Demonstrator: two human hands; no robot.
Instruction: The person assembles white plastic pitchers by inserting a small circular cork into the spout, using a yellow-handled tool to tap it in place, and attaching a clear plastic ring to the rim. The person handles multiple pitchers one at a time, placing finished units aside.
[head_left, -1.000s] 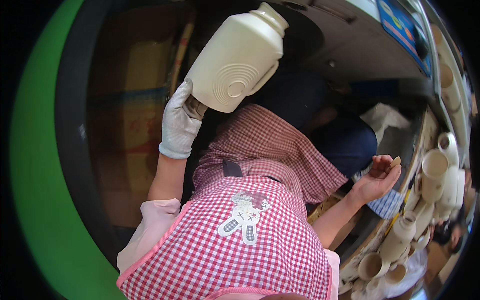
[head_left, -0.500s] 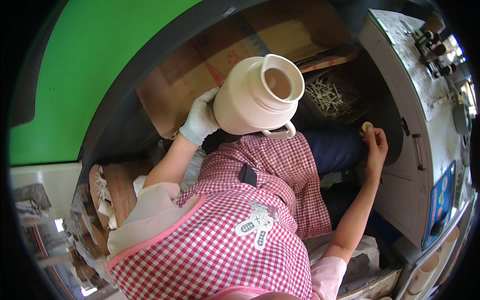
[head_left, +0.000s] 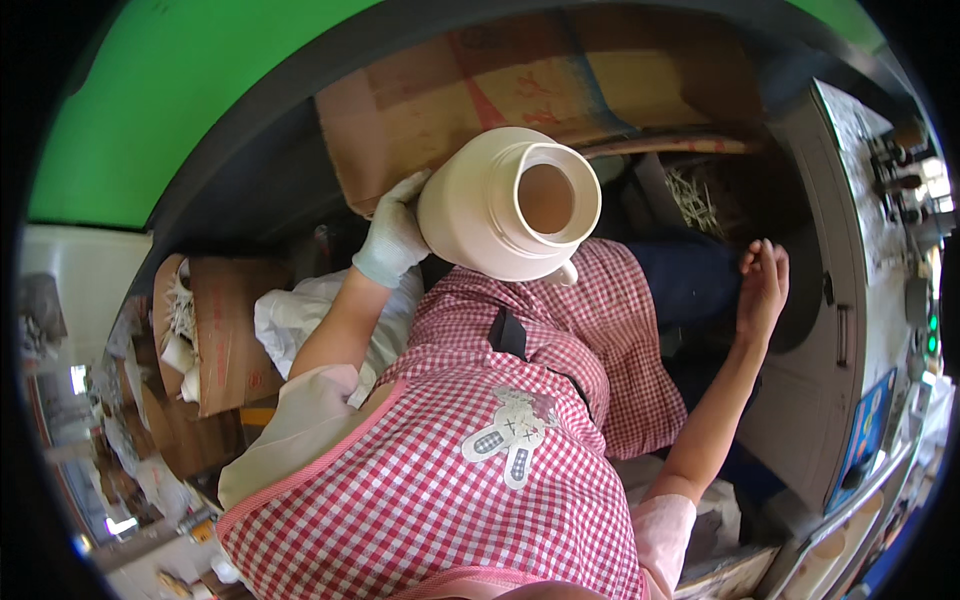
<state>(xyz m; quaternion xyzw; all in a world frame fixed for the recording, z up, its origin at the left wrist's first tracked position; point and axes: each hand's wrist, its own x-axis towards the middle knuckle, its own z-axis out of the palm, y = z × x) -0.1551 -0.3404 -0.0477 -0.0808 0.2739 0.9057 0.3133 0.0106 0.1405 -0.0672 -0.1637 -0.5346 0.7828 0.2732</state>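
Note:
A cream plastic vacuum jug is held over my lap, tilted so that its round open mouth faces me. My left hand, in a white knit glove, grips the jug's body from its left side. Most of the handle is hidden beneath the jug; only its curved end shows. My bare right hand is raised beside my right knee with its fingers curled in. Whatever those fingers hold, if anything, cannot be made out.
Brown cardboard lies beyond the jug, with a bin of pale thin scraps to its right. A white cabinet stands at my right. An open carton and a white plastic bag are at my left. A green panel fills the upper left.
The jug has turned so its mouth faces me more and its handle is less visible. A small round pale piece in my right hand's fingertips no longer shows. The view has shifted.

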